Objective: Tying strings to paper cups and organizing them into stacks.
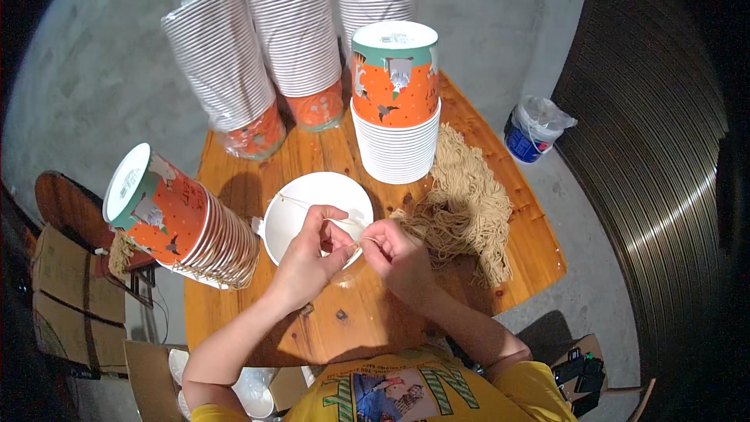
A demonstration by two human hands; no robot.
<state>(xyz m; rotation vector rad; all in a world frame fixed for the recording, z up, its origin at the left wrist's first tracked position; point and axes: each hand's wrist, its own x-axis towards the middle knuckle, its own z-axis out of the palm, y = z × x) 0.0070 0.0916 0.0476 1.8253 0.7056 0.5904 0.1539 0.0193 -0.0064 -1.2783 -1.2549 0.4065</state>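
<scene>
A white round paper bucket (286,228), its wide mouth facing up, stands on the wooden table in front of me. A thin beige cord (294,201) crosses its upper left rim and runs toward my fingers. My left hand (311,256) is over the bucket's right side, thumb and forefinger closed on the cord. Close beside it, my right hand (397,259) pinches the cord between its fingertips. Fingers hide part of the cord, so I cannot tell whether it is knotted. A heap of beige cords (469,195) lies right of my right hand.
An upside-down stack of orange buckets (397,98) stands behind the bowl-like bucket. Another stack (180,219), with cords hanging along it, leans at the left. Several plastic-wrapped stacks (293,23) stand at the back. A blue-and-white pail (535,129) is on the floor beyond the table (539,254).
</scene>
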